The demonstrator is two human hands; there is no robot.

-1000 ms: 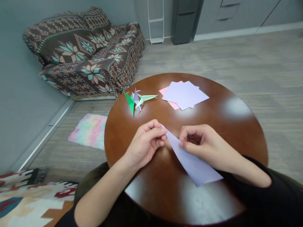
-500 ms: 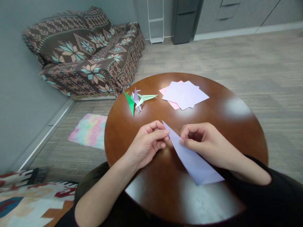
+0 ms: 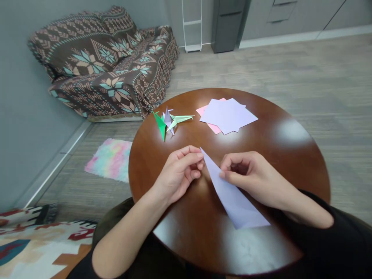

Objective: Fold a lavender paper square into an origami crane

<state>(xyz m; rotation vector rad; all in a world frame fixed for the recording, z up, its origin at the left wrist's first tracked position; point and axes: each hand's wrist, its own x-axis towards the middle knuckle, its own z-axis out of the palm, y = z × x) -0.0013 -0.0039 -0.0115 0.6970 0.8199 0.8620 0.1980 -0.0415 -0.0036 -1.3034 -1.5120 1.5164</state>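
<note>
A lilac sheet of origami paper [image 3: 234,201], folded into a long narrow triangle, slants above the table with its point away from me and its broad end towards me. My right hand [image 3: 247,170] pinches its right edge between thumb and curled fingers. My left hand [image 3: 184,166] is closed at the pointed tip, its thumb and forefinger at the very edge of the paper. Its other fingers are curled below. Beyond my left hand lie folded paper cranes: a green one [image 3: 160,126], a lilac one [image 3: 167,120] and a pale green one [image 3: 178,120].
A fanned stack of origami paper [image 3: 228,116], lilac on top with pink beneath, lies at the far side of the round brown table [image 3: 285,162]. Past it are a covered sofa [image 3: 113,85], a fluffy pastel rug [image 3: 110,161] and a white rack [image 3: 192,23].
My left thumb and fingers have slid slightly left and up, towards the paper's tip and edge. The paper's broad end has swung a little left. My right hand keeps its pinch.
</note>
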